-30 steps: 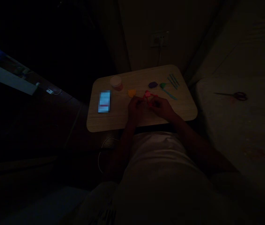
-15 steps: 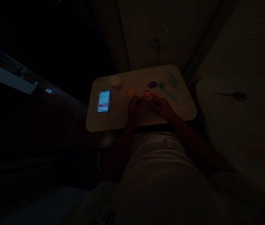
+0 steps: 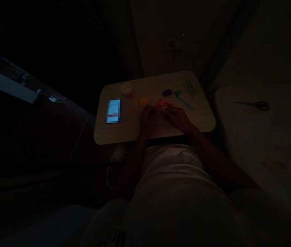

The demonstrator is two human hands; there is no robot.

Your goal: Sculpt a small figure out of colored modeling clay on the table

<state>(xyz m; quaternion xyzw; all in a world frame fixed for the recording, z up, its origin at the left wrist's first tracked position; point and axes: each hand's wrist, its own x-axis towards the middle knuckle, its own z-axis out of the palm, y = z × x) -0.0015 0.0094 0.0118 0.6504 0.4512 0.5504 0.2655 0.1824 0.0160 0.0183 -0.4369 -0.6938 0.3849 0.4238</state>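
Observation:
In the dim head view, a small red and pink clay piece [image 3: 161, 102] with thin arm-like parts lies on the small wooden table [image 3: 127, 132]. My left hand [image 3: 147, 118] is at its near left side, with fingers curled and fingertips at the clay. On the near right side, my right hand [image 3: 177, 117] has its fingers bent in on the same piece. The darkness partly hides the fingertips. Just beyond my left hand sits an orange clay piece [image 3: 143, 102]. Farther back lies a purple clay lump [image 3: 167, 92].
A green piece [image 3: 178, 93] touches the end of a light-blue tool [image 3: 186, 103]. Several thin sticks [image 3: 190, 88] lie behind it. At left are a lit phone [image 3: 113, 110] and a lidded tub [image 3: 127, 90]. Scissors [image 3: 261, 105] rest on the pale surface at right.
My right hand has shifted slightly, and more of the red clay shows between the hands. The other things stay in place.

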